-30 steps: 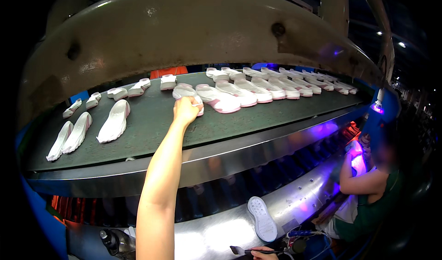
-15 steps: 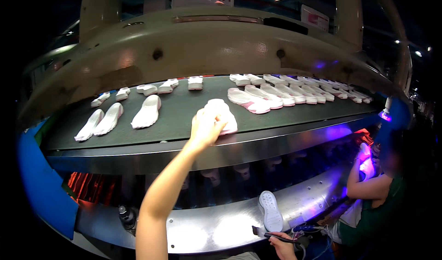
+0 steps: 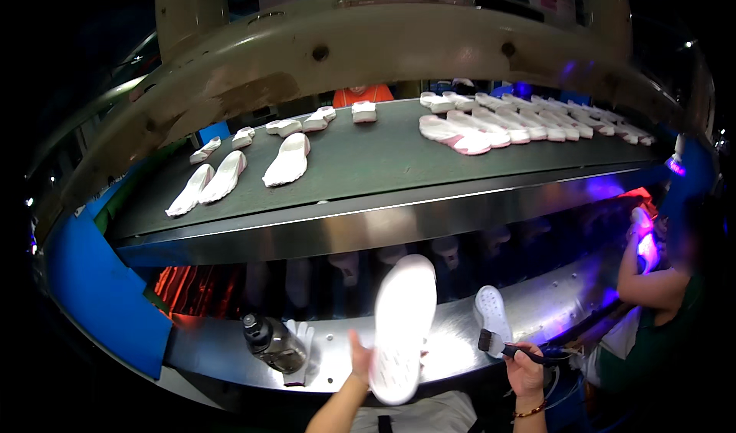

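A white shoe sole [image 3: 404, 326] is raised in front of me, slightly blurred, over the steel ledge [image 3: 452, 341]. My left hand [image 3: 360, 360] grips its left edge, thumb up; the other fingers are behind it. A brush [image 3: 492, 344] with dark bristles and a black handle is in my right hand [image 3: 526, 373], fingers closed around the handle. Just behind the brush, a second white sole [image 3: 491, 310] with small holes lies on the ledge, partly covered by the bristles.
Above the ledge, a dark green conveyor belt [image 3: 360, 161] carries several white soles with pink sides, crowded at right. A dark bottle [image 3: 274, 345] stands at left beside a pale glove-like thing [image 3: 299, 333]. At right, another person [image 3: 652, 287] holds something lit purple.
My left hand has lifted the sole off the belt and brought it down toward me. My right hand has raised the brush against the second sole. The view has shifted.
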Available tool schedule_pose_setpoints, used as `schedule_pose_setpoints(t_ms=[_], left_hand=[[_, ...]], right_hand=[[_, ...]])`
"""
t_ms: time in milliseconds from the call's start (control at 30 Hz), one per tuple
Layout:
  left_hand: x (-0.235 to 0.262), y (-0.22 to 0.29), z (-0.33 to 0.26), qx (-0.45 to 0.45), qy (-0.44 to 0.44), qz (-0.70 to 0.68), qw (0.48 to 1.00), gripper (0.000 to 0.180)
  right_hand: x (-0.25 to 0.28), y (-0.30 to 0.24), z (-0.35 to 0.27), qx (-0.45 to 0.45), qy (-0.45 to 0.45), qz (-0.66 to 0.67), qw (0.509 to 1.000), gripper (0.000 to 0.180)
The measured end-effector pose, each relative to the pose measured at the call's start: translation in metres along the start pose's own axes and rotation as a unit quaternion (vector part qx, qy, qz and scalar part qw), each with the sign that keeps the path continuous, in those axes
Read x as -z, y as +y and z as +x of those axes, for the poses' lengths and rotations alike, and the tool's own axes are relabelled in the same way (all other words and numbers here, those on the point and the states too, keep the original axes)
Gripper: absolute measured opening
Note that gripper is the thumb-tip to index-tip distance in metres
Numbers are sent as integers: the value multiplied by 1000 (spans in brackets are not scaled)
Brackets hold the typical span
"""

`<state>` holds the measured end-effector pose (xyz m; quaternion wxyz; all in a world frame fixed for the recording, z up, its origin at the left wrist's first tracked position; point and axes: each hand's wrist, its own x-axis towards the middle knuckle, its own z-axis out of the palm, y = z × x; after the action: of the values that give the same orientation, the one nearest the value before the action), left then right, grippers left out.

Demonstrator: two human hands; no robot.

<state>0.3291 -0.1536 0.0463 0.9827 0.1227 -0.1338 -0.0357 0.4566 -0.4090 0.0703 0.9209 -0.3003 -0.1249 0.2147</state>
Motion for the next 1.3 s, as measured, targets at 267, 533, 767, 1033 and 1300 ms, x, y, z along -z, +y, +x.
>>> schedule_pose_setpoints(t_ms=[267, 533, 767, 1033, 1300], left_hand=[[33, -76, -28, 28, 270, 64, 960, 100], [-13, -77, -18, -51, 244, 86, 964, 92], [-9, -79, -16, -78, 251, 74, 962, 81], [-2, -79, -7, -134, 347, 93, 924, 74], [-12, -41, -25, -180, 306, 124, 927, 76]], right_hand=[[-7, 65, -2, -199, 3, -158, 967, 14], [-36, 77, 38, -155, -28, -226, 961, 13], [-78, 69, 46, -65, -77, -364, 926, 14], [-89, 88, 24, 125, -171, -545, 811, 15], [-71, 43, -8, -22, -393, -544, 741, 18]])
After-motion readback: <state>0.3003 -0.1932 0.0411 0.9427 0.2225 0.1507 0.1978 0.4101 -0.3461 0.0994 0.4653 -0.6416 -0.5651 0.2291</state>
